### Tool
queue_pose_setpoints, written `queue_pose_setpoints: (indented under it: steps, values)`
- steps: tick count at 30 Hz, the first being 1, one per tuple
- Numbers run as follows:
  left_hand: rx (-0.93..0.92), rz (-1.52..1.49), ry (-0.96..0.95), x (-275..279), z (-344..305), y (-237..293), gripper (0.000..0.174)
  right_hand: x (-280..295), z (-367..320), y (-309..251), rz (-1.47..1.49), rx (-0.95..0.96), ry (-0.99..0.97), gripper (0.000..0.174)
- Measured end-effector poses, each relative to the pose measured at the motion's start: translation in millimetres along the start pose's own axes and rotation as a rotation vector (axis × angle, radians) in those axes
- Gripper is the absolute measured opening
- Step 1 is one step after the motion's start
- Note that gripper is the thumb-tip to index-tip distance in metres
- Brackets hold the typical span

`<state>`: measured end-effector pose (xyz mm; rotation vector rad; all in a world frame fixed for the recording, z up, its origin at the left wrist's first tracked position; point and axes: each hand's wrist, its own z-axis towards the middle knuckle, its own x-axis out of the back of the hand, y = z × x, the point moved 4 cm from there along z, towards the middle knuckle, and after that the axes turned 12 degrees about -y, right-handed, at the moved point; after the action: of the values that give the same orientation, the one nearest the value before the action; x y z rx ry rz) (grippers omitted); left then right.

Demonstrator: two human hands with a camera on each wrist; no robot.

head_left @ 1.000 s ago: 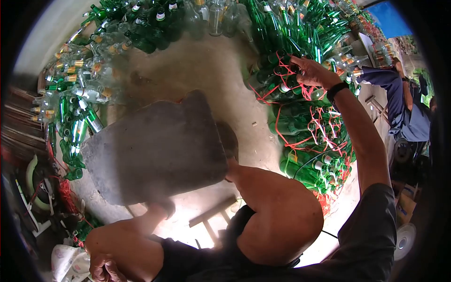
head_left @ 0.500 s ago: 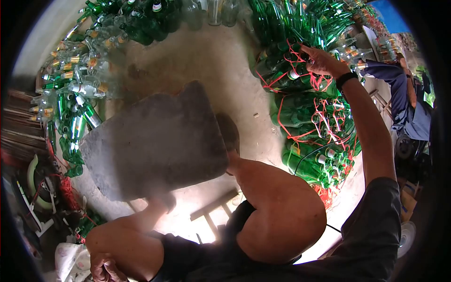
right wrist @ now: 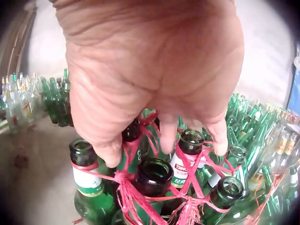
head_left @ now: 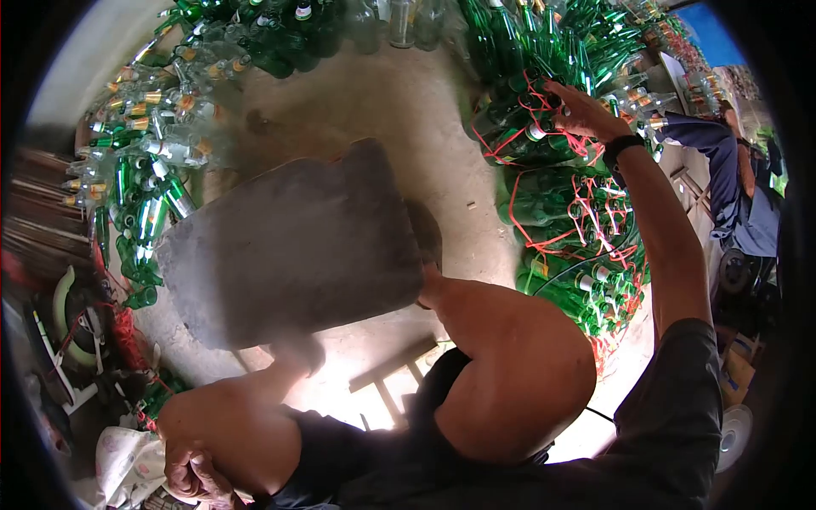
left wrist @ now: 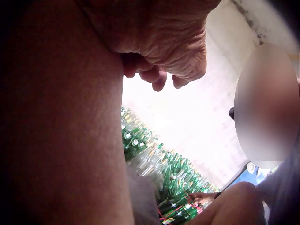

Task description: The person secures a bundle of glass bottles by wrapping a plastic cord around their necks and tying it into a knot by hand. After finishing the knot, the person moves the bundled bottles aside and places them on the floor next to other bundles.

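Over a bundle of green bottles [head_left: 537, 183] laced with red string [head_left: 510, 208], the right hand [head_left: 588, 115] reaches down at the right of the head view. Seen from the right wrist, that hand [right wrist: 157, 70] has its thumb and fingers spread downward among the bottle necks, near a dark open mouth [right wrist: 154, 176] and a knot of red string [right wrist: 124, 180]; whether the fingertips touch the glass is hard to tell. On the bent left knee rests the left hand [head_left: 197, 476], its fingers hanging loosely curled and holding nothing, as the left wrist view also shows [left wrist: 159, 42].
A flat grey slab [head_left: 293, 246] lies before the legs. Loose clear and green bottles [head_left: 149, 178] stand and lie along the left, with more green bottles [head_left: 544, 42] at the back. Another seated person [head_left: 722, 170] is at the far right. A wooden stool frame [head_left: 391, 365] is below.
The head view has shifted slightly, so the bundle and the right hand appear a little higher and farther right. The right hand remains over the bottle necks; the left hand stays on the knee.
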<state>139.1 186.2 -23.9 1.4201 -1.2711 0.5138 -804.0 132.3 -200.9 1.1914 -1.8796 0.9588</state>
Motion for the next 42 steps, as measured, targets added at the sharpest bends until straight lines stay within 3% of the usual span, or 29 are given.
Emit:
queue_pose_setpoints:
  steps: [6, 8, 10, 12, 13, 17, 19, 24, 25, 26, 29, 30, 31, 34, 36, 42]
  values:
    - [-0.029, -0.086, 0.108, 14.7, 10.8, 22.0, 0.032, 25.9, -21.4, -15.1, -0.01, -0.089, 0.06, 0.067]
    - [-0.064, -0.116, 0.144, 19.5, 13.8, 37.4, 0.031, 30.9, -39.6, -30.3, 0.117, 0.112, 0.4, 0.05]
    - [-0.101, -0.151, 0.177, 20.3, 20.6, 57.8, 0.03, 31.3, -58.3, -62.9, 0.262, 0.062, 0.369, 0.042]
    - [-0.127, -0.191, 0.194, 15.3, 32.1, 78.6, 0.028, 23.5, -85.2, -99.8, 0.484, 0.113, 0.103, 0.041]
    - [-0.129, -0.204, 0.201, 14.3, 35.4, 85.2, 0.028, 21.2, -101.9, -122.9, 0.37, 0.187, 0.139, 0.034]
    - [-0.115, -0.314, 0.282, 0.6, 61.5, 88.6, 0.027, 21.9, -181.8, -206.8, 0.655, 0.25, -0.004, 0.039]
    - [-0.12, -0.358, 0.317, -2.1, 67.4, 86.0, 0.027, 24.3, -215.6, -230.0, 0.936, 0.235, -0.066, 0.04]
    - [-0.183, -0.458, 0.348, -8.2, 71.3, 99.2, 0.028, 24.7, -265.7, -266.4, 0.932, 0.277, -0.146, 0.045]
    - [-0.246, -0.489, 0.341, -6.1, 71.7, 114.3, 0.014, 25.8, -270.1, -271.4, 0.79, 0.303, -0.108, 0.044]
    - [-0.239, -0.492, 0.343, -8.1, 70.9, 124.0, 0.014, 26.2, -273.8, -276.4, 0.65, 0.328, -0.072, 0.043]
    - [-0.279, -0.582, 0.408, -6.0, 66.4, 137.2, 0.02, 26.4, -279.5, -284.9, 0.623, 0.265, -0.153, 0.042]
    - [-0.294, -0.625, 0.345, -3.5, 67.0, 139.1, 0.021, 25.2, -280.1, -286.9, 0.62, 0.269, -0.159, 0.042]
    - [-0.31, -0.667, 0.282, -3.4, 67.7, 139.3, 0.022, 25.6, -281.0, -287.7, 0.585, 0.28, -0.118, 0.042]
    - [-0.4, -0.683, 0.346, -11.5, 68.4, 122.0, 0.022, 22.9, -279.2, -288.1, 0.588, 0.259, -0.08, 0.045]
    - [-0.377, -0.655, 0.391, -12.6, 65.0, 118.4, 0.023, 17.3, -279.2, -289.3, 0.629, 0.222, -0.083, 0.047]
    - [-0.316, -0.54, 0.575, -11.1, 63.2, 121.5, 0.024, -0.5, -279.8, -300.2, 0.911, 0.123, 0.186, 0.053]
